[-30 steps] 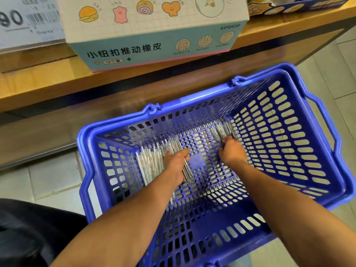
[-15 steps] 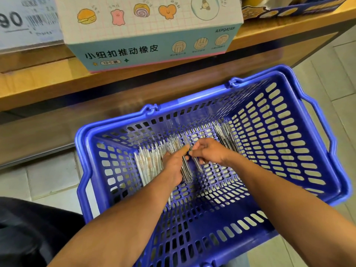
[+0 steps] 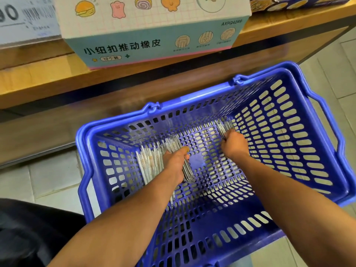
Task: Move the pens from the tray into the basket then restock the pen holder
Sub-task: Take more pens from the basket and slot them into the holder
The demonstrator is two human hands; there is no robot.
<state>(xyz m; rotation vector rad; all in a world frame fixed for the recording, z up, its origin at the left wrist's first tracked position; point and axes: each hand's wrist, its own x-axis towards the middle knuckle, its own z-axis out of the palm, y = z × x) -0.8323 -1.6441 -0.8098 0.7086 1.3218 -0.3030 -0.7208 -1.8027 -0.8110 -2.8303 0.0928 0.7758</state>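
A blue slotted plastic basket (image 3: 300, 120) stands on the tiled floor below a wooden shelf. Both my arms reach down into it. My left hand (image 3: 176, 160) is closed around a bundle of clear pens (image 3: 187, 170) that stick out above and below the fist. Beside it on the left lies a heap of pale pens (image 3: 149, 160) on the basket floor. My right hand (image 3: 234, 145) is at the far right of the basket floor, fingers closed on another small bunch of clear pens (image 3: 223, 126). No tray or pen holder is in view.
A wooden shelf (image 3: 38, 81) runs along the top, carrying a printed cardboard box (image 3: 154, 41) and a price label (image 3: 25, 18). A dark shape (image 3: 28, 232) lies at the lower left. Grey floor tiles (image 3: 337, 60) show to the right of the basket.
My right hand went from the right bunch over to the left hand's bundle, then back right onto the far bunch. The left hand kept its bundle in place.
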